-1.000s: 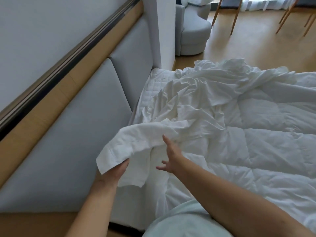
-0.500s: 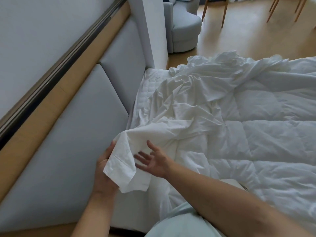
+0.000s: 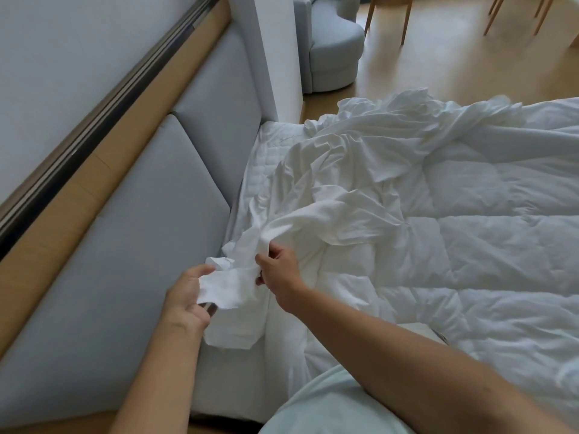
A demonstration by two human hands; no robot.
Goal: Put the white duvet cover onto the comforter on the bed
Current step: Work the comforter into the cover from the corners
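Hands: both grip the white duvet cover (image 3: 344,195), close together but not touching, at the near end of the bed (image 3: 269,142).
Left hand (image 3: 188,296): fingers and thumb curl round a bunched corner of the cover; the loose end hangs below the palm, next to the headboard (image 3: 141,230).
Right hand (image 3: 279,270): pinches a raised fold of the cover just beside the left hand, with the forearm coming in from the lower right.
Duvet cover: crumpled, running from the hands away along the headboard side of the bed, partly lying over the comforter's edge.
Comforter (image 3: 485,245): white and quilted, spread across the right of the bed, mostly bare.
Headboard: grey padded panels on the left, below a wooden ledge (image 3: 103,170).
Far end: a grey armchair (image 3: 332,54) and wooden chair legs (image 3: 405,20) stand on the wooden floor (image 3: 438,64).
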